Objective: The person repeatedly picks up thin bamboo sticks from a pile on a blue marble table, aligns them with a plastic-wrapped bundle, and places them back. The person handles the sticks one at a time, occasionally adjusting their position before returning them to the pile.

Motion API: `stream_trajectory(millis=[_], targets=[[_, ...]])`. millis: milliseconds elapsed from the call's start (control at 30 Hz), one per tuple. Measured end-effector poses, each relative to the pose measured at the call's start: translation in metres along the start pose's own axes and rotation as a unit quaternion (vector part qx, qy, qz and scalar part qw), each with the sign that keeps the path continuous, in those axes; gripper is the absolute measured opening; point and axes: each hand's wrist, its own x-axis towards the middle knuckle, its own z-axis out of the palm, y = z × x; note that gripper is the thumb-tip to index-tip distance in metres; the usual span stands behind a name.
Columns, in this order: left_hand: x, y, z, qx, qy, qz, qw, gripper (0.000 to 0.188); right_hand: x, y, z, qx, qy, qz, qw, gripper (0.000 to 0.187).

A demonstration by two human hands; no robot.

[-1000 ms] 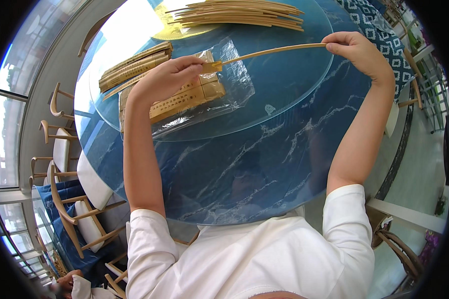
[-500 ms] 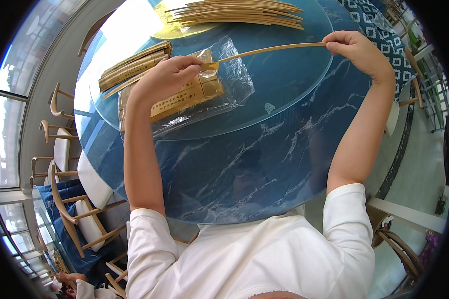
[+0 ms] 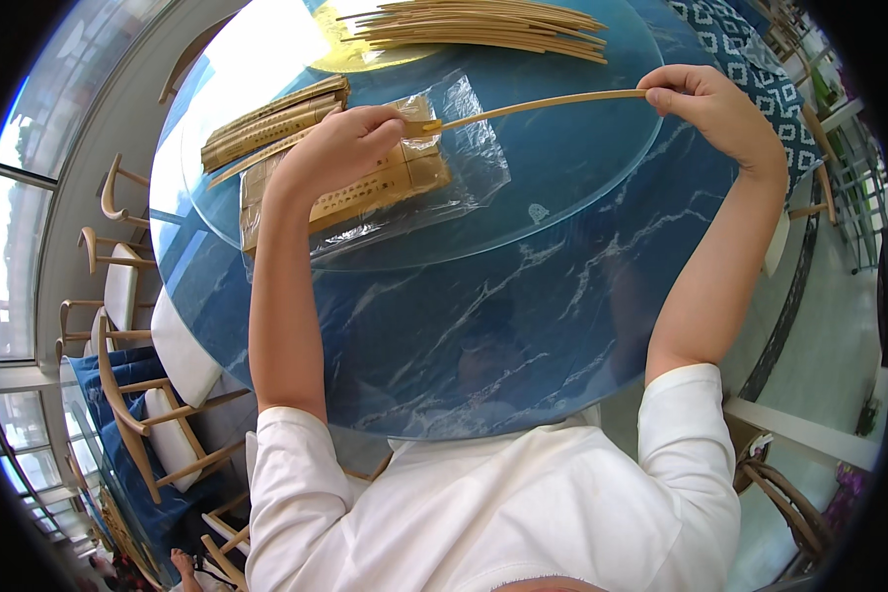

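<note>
A long, thin tan strip (image 3: 543, 103), like a bamboo slat, stretches slightly bowed between my hands. My right hand (image 3: 696, 104) pinches its right end between thumb and fingers. Closed around the strip's left part is my left hand (image 3: 350, 148), with a small yellow piece (image 3: 431, 127) showing just past the fingertips. Left of that hand a similar thin length slants down, perhaps the same strip. Beneath my left hand lies a gold packet (image 3: 390, 189) with printed writing, partly in clear plastic wrap (image 3: 479, 168). Folded gold bundles (image 3: 276, 120) lie behind it.
A loose pile of thin tan strips (image 3: 483, 28) lies at the far side, beside a yellow round piece (image 3: 365, 44). The round glass top (image 3: 562, 187) rests on a blue marbled table (image 3: 483, 345). Wooden chairs (image 3: 173, 434) stand at the left.
Both hands stay closed on the strip and hold nearly the same pose. The view has shifted slightly, so the table things sit a little further right.
</note>
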Motion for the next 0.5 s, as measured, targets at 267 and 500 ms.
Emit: stream_trajectory(millis=[267,500], targets=[[-0.001,0.008,0.001,0.097,-0.011,-0.005,0.995,0.039,0.004,0.009,-0.002,-0.007,0.009,0.035,0.999,0.025],[0.006,0.001,0.027,0.235,0.082,0.084,0.965,0.03,0.008,0.006,-0.002,0.022,-0.016,0.076,0.997,0.024]])
